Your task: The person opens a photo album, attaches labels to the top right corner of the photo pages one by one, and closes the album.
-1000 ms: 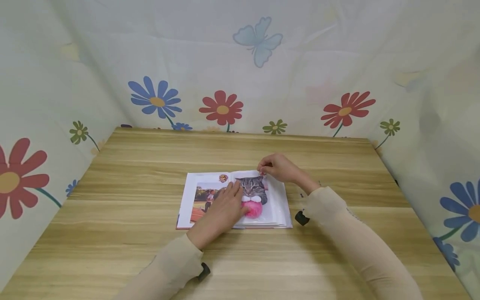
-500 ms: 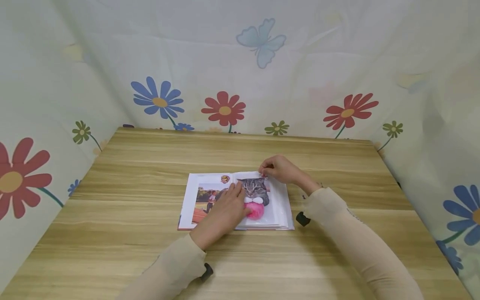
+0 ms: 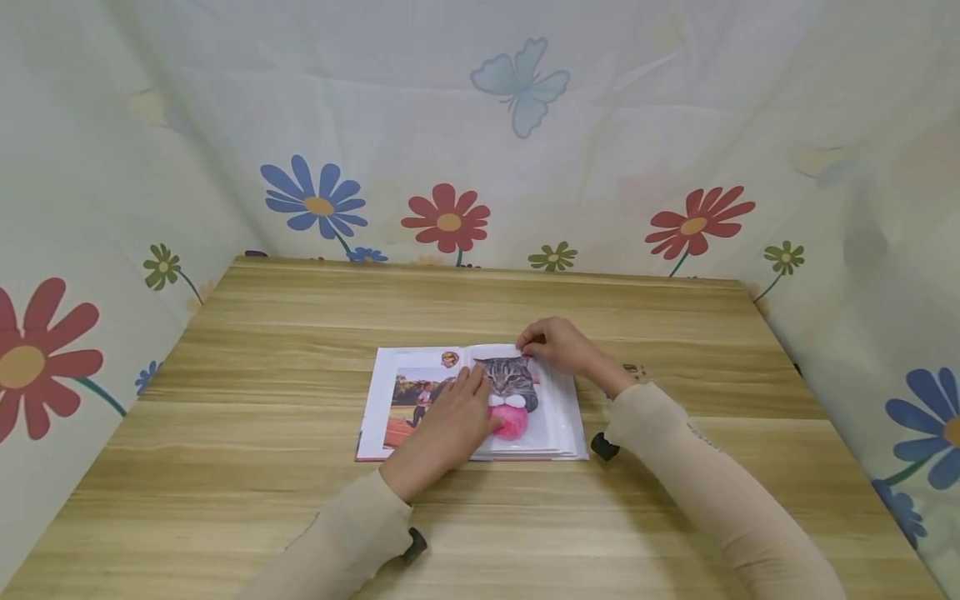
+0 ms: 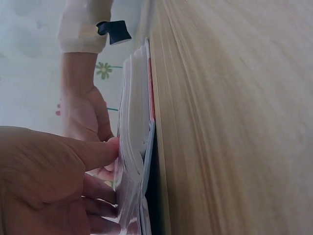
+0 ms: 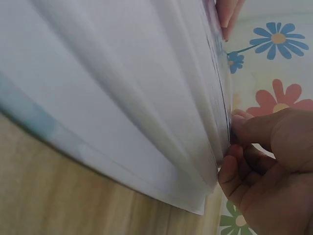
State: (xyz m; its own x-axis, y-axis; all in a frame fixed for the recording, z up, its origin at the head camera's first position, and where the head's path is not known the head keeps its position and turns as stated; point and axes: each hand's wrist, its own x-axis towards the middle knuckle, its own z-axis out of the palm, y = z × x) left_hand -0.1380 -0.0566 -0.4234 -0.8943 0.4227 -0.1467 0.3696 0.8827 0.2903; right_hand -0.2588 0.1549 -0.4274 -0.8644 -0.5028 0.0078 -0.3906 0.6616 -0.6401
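Note:
An open photo album (image 3: 566, 417) lies on the wooden table. Its right page carries a cat photo (image 3: 508, 383) with a pink ball; a running child's photo (image 3: 408, 400) is on the left page. My left hand (image 3: 450, 421) rests across the fold with its fingers straight, touching the plastic sleeve (image 4: 124, 196). At the top edge of the right page, above the cat's ear, my right hand (image 3: 558, 343) has its thumb and fingers curled together. In the right wrist view those fingertips (image 5: 239, 125) pinch close against the page; the small piece between them is mostly hidden.
A round colourful sticker (image 3: 449, 358) sits at the top of the left page. Beside the right wrist lies a see-through sheet with small coloured stickers (image 3: 633, 368), partly covered by the sleeve. A flowered cloth (image 3: 337, 100) hangs behind the table (image 3: 225, 400).
My right hand has lowered slightly at the page's top edge, and the small reddish piece at its fingertips shows less. More of the sticker sheet shows beyond the right wrist. The left hand stays put.

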